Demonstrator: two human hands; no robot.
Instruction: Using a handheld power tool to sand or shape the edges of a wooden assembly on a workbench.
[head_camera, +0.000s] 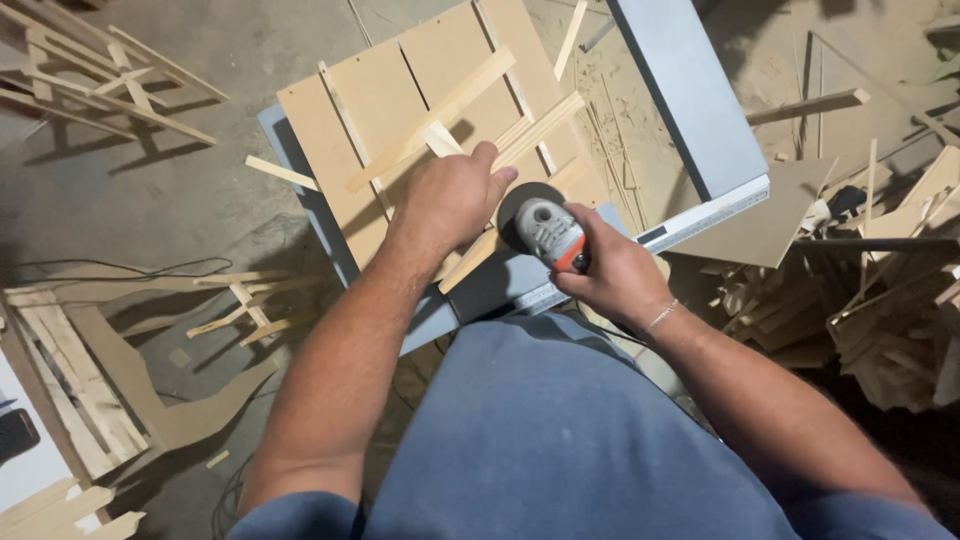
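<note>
1. The left hand lies palm down, fingers close together, pressing on a thin wooden strip that rests on a stack of pale fibreboard panels.
2. The right hand is wrapped around the body of a small grey angle grinder with an orange-red patch near the grip; the fingers are curled tight on it.
3. The grinder's dark round disc sits just beside the left hand's fingertips, at the near edge of the panels, by the lower end of the strip.
4. More wooden strips lie crosswise on the panels; one longer slat runs diagonally just above the left hand.
5. The panels lie on a grey tabletop, which has a pale rail with ruler marks along its near edge.
6. To the right, a heap of wood offcuts covers the floor.
7. To the left, on the concrete floor, lie loose slats, cut board pieces and a dark cable.
8. The person wears a blue shirt and a thin bracelet on the right wrist.
</note>
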